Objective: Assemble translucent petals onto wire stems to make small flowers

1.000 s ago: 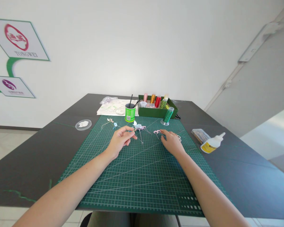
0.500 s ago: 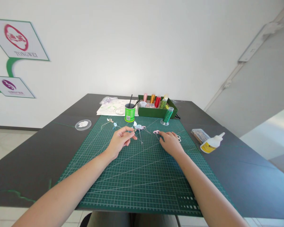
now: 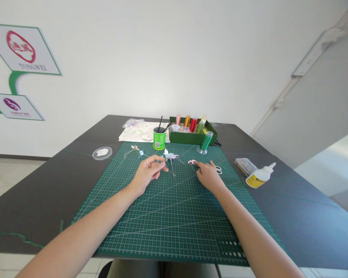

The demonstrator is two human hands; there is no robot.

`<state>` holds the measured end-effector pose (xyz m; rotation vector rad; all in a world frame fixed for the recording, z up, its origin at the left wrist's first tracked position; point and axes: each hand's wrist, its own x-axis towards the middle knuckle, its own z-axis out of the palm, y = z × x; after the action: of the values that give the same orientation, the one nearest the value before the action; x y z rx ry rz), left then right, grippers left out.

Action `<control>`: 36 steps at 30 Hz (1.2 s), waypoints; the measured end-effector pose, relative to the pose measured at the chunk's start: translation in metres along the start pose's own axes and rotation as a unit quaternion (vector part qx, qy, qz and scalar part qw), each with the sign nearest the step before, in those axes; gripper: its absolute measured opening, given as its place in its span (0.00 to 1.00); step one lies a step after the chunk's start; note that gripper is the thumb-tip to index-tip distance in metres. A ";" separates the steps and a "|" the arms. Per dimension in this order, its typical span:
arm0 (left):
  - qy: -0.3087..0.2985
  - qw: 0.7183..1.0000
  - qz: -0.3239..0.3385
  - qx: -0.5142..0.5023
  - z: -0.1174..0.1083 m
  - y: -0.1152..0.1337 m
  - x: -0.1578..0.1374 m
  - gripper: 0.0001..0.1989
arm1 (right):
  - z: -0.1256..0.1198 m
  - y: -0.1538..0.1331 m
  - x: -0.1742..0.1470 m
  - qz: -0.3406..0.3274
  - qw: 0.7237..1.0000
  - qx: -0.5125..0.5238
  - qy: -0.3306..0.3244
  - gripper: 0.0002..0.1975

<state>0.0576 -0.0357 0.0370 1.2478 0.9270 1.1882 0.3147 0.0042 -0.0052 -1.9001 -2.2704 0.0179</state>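
My left hand (image 3: pixel 148 172) is closed in a pinch over the mat, thumb against index finger, on a thin stem with a speck of green at the fingertips. Fine pale wires or threads trail from there. Just beyond it lies a small pale-blue and lilac flower piece (image 3: pixel 169 155). On the mat to the right, my right hand (image 3: pixel 208 174) reaches its index finger to the edge of a small pink petal-like piece (image 3: pixel 191 162). Its fingers are partly spread. Beside that hand, white scissor handles (image 3: pixel 219 170) show; the blades are hidden.
Under everything lies a green cutting mat (image 3: pixel 168 224). Behind stand a green can (image 3: pixel 159 139) with dark tools, a green box (image 3: pixel 188 138) of thread spools and a green spool (image 3: pixel 206 142). A glue bottle (image 3: pixel 259 177) lies right, a clear dish (image 3: pixel 102 153) left.
The fingers of my right hand have shifted and spread a little, uncovering more of the scissor handles. My left hand keeps its pinch in nearly the same place.
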 end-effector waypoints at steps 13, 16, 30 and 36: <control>0.004 1.000 -0.004 0.003 0.001 0.000 0.000 0.11 | -0.006 -0.019 -0.010 -0.010 1.000 0.003 0.024 0.21; 0.003 1.000 -0.007 0.003 0.000 -0.001 0.000 0.11 | -0.004 -0.018 -0.010 -0.005 0.999 0.026 0.024 0.18; 0.002 1.000 -0.012 0.000 0.002 0.000 0.000 0.10 | 0.007 -0.016 -0.005 -0.039 0.992 0.085 0.079 0.17; 0.005 1.000 -0.012 0.001 0.003 -0.001 0.000 0.11 | 0.018 -0.027 -0.007 -0.112 0.989 0.085 0.043 0.21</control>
<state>0.0607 -0.0367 0.0368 1.2307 0.9492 1.1765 0.2864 -0.0058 -0.0208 -1.5253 -2.3284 0.0948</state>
